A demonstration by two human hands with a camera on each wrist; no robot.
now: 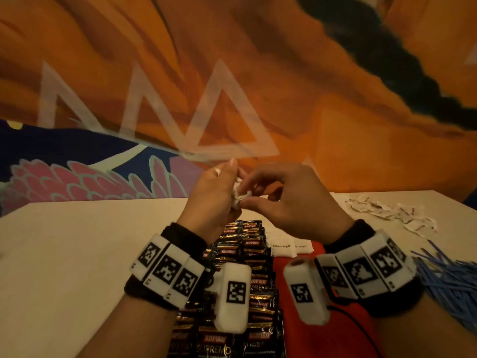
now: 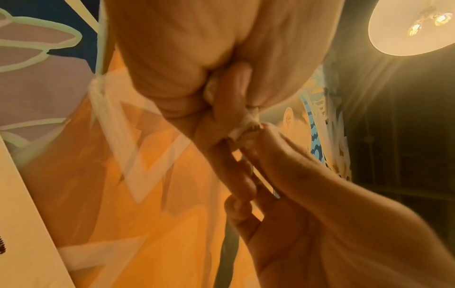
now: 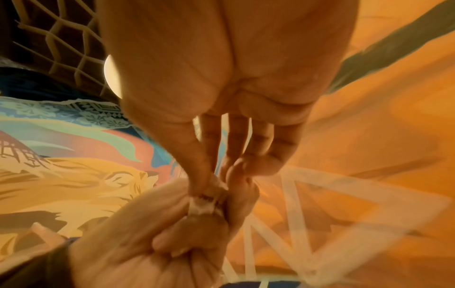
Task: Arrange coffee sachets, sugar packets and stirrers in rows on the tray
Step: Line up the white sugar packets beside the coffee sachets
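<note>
I see my left hand point(image 1: 214, 195) and right hand point(image 1: 281, 200) raised above the bench point(image 1: 77, 241), fingers pinching white sugar packets point(image 1: 238, 196); coffee sachets point(image 1: 242, 254) at six o'clock.

- I see a black fabric wristband point(image 1: 184, 235) on the left wrist, carrying a curved row of white blocks point(image 1: 167, 270) printed with black square fiducial codes.
- A white rounded camera housing point(image 1: 233, 297) with one code sits below it.
- The right wrist bears a matching black band point(image 1: 356, 232), white coded blocks point(image 1: 366, 270), a white housing point(image 1: 305, 293) and a thin black cable point(image 1: 351, 319).
- Forearms bare, no sleeves.
</note>
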